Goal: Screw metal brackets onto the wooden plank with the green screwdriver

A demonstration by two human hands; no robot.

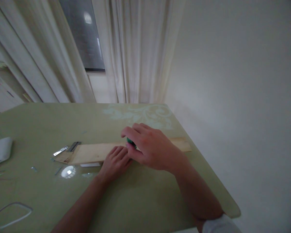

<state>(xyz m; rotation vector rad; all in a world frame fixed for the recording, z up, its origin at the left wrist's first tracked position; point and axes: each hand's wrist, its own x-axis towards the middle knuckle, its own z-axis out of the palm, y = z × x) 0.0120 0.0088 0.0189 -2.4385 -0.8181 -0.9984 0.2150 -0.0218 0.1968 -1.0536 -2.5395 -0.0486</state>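
A long pale wooden board [91, 152] lies across the table, its right end [181, 144] showing beyond my right hand. My left hand [116, 161] rests on the near edge of the board, fingers bent together over its top and holding it down. Just right of it, my right hand [151, 147] is closed around the green and dark handle of a small tool [131, 142], upright over the board like a screwdriver. The tool's lower end is hidden behind my fingers. A dark metal hinge [74, 146] and a shiny metal strip [60, 150] lie at the board's left end.
The green table [145, 200] has a pale floral pattern at its far right. A white object [0, 150] sits at the left edge, with a pale looped cord [19, 204] nearer me. Small clear scraps [34, 169] lie about. Curtains [145, 51] and a wall [232, 81] stand beyond.
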